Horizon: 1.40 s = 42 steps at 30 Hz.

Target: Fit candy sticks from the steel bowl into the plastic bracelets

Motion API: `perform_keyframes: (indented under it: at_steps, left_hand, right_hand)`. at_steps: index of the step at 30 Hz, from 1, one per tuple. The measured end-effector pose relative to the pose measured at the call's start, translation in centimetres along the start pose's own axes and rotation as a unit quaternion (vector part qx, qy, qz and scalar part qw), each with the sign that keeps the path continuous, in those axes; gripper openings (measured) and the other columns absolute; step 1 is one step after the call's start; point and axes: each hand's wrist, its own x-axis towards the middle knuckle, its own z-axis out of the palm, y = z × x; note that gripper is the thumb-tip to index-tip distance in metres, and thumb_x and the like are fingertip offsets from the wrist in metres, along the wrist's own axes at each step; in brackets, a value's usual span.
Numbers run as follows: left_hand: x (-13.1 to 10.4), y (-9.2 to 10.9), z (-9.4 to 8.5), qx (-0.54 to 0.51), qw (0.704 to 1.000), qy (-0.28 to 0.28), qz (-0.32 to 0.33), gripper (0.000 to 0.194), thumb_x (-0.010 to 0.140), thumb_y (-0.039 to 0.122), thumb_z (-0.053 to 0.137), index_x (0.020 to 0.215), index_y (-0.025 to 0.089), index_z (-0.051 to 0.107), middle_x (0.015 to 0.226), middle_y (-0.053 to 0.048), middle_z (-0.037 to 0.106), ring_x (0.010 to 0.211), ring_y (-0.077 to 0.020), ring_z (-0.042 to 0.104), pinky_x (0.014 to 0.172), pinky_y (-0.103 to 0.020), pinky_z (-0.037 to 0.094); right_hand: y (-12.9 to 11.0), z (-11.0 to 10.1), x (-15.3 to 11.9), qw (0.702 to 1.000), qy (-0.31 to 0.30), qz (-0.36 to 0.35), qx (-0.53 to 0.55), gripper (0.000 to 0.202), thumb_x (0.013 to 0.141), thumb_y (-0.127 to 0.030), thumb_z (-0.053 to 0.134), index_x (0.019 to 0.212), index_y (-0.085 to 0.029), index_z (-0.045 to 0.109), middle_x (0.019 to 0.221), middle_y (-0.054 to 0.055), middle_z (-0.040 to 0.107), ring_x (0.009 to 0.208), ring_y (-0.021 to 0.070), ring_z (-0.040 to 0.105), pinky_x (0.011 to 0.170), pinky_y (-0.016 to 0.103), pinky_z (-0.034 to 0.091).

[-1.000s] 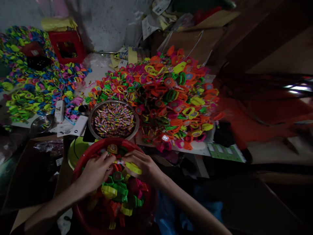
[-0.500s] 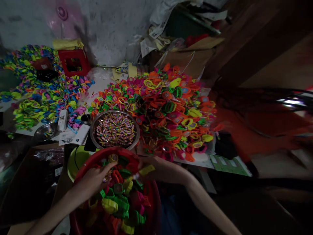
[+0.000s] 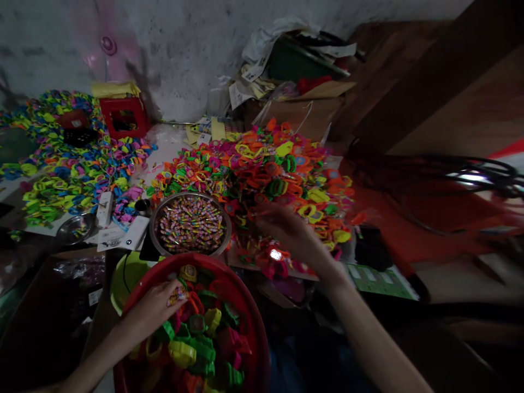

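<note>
Since a moment ago the right hand (image 3: 292, 232) has left the red basin (image 3: 249, 305) and swung out over the big heap of bright toy watches (image 3: 282, 174) on the desk (image 3: 164, 142), and the yellow watch it carried is no longer to be seen in it. Its fingers (image 3: 270, 215) look loosely spread above the near edge of that heap, though motion blur keeps me from telling whether they pinch anything. Meanwhile the left hand (image 3: 153, 308) stays low in the basin, its fingers (image 3: 174, 292) pressed together on a small patterned piece (image 3: 180, 295) at their tips, with green, yellow and orange watches (image 3: 192, 344) lying just below and to the right of them. Just beyond the left fingers, past the basin's far rim, stands a steel bowl (image 3: 190, 222) full of small wrapped pieces. Well off to the left of both hands a second spread of blue, yellow and pink bands (image 3: 69, 164) covers the desk, with a red plastic stool (image 3: 123, 115) at its back.
</note>
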Motion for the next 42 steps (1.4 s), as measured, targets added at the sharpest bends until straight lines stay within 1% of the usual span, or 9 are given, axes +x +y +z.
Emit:
perform_keyframes:
  at_steps: [3,6,9,14,21,28,34,37,42]
  left_hand:
    - [-0.3,-0.2,0.1,0.002,0.999,0.019,-0.027,0.027,0.088,0.033,0.048,0.112,0.019,0.050,0.094,-0.007,0.069,0.088,-0.0219,0.067,0.075,-0.028,0.050]
    - [-0.6,0.1,-0.4,-0.004,0.998,0.047,-0.048,0.024,0.090,0.036,0.047,0.109,0.022,0.052,0.095,-0.005,0.069,0.088,-0.0207,0.067,0.075,-0.026,0.050]
    - [-0.9,0.5,-1.0,-0.044,0.997,0.057,-0.029,0.029,0.092,0.035,0.042,0.119,0.027,0.048,0.103,-0.001,0.068,0.091,-0.0168,0.067,0.078,-0.024,0.050]
    - [-0.6,0.4,-0.8,-0.048,0.998,0.044,-0.020,0.032,0.090,0.036,0.045,0.121,0.028,0.048,0.107,0.000,0.067,0.094,-0.0182,0.066,0.080,-0.026,0.051]
    - [-0.2,0.5,-0.2,-0.036,0.998,0.040,-0.029,0.016,0.085,0.033,0.053,0.096,0.021,0.053,0.098,-0.003,0.068,0.090,-0.0197,0.066,0.084,-0.030,0.050]
    - [-0.6,0.2,-0.3,-0.056,0.997,0.047,0.031,0.013,0.085,0.028,0.054,0.092,0.019,0.060,0.099,-0.003,0.066,0.094,-0.0173,0.063,0.085,-0.027,0.047]
    - [-0.7,0.7,0.8,-0.105,0.993,0.036,0.047,0.017,0.085,0.031,0.059,0.100,0.022,0.062,0.097,0.001,0.070,0.090,-0.0155,0.065,0.080,-0.024,0.048]
    - [-0.8,1.1,1.0,-0.122,0.990,0.036,0.053,0.021,0.085,0.030,0.059,0.105,0.023,0.060,0.101,0.002,0.069,0.094,-0.0149,0.064,0.084,-0.023,0.048]
    - [-1.2,1.5,0.9,-0.143,0.984,0.070,0.076,0.024,0.083,0.033,0.060,0.104,0.023,0.056,0.102,0.000,0.066,0.095,-0.0155,0.063,0.084,-0.024,0.049]
  right_hand:
    - [0.4,5.8,-4.1,0.953,-0.296,-0.015,-0.056,0.034,0.086,-0.029,0.057,0.119,-0.021,0.057,0.109,0.008,0.064,0.103,0.0205,0.060,0.095,0.038,0.048]
    - [0.4,11.3,-8.3,0.891,-0.435,-0.062,-0.114,0.063,0.075,-0.026,0.069,0.133,-0.013,0.047,0.134,0.018,0.048,0.124,0.0314,0.045,0.102,0.044,0.041]
    - [0.2,14.3,-11.2,0.893,-0.396,-0.082,-0.197,0.063,0.075,-0.018,0.065,0.134,-0.008,0.045,0.139,0.022,0.039,0.135,0.0380,0.026,0.107,0.054,0.031]
    - [0.0,14.3,-12.9,0.895,-0.418,-0.059,-0.145,0.044,0.079,-0.024,0.063,0.120,-0.011,0.054,0.114,0.017,0.057,0.104,0.0277,0.055,0.091,0.042,0.047]
    - [-0.1,14.3,-12.9,0.913,-0.384,-0.017,-0.138,0.057,0.077,-0.011,0.053,0.133,-0.009,0.043,0.114,0.016,0.058,0.107,0.0269,0.053,0.092,0.041,0.045]
    - [0.4,12.8,-11.2,0.954,-0.259,0.041,0.145,0.030,0.086,-0.016,0.051,0.116,-0.015,0.052,0.104,0.009,0.059,0.096,0.0163,0.057,0.088,0.031,0.047]
    - [-1.0,10.9,-10.2,0.878,-0.256,0.119,0.387,0.036,0.083,-0.031,0.063,0.114,-0.019,0.052,0.117,0.007,0.053,0.110,0.0161,0.053,0.093,0.028,0.045]
    - [-1.5,11.0,-10.0,0.867,-0.233,0.156,0.412,0.038,0.081,-0.033,0.065,0.114,-0.020,0.052,0.107,0.005,0.056,0.098,0.0139,0.058,0.084,0.025,0.049]
    - [-1.6,11.7,-9.6,0.923,-0.133,0.136,0.336,0.023,0.075,-0.029,0.071,0.091,-0.018,0.058,0.094,0.003,0.059,0.082,0.0116,0.061,0.071,0.021,0.051]
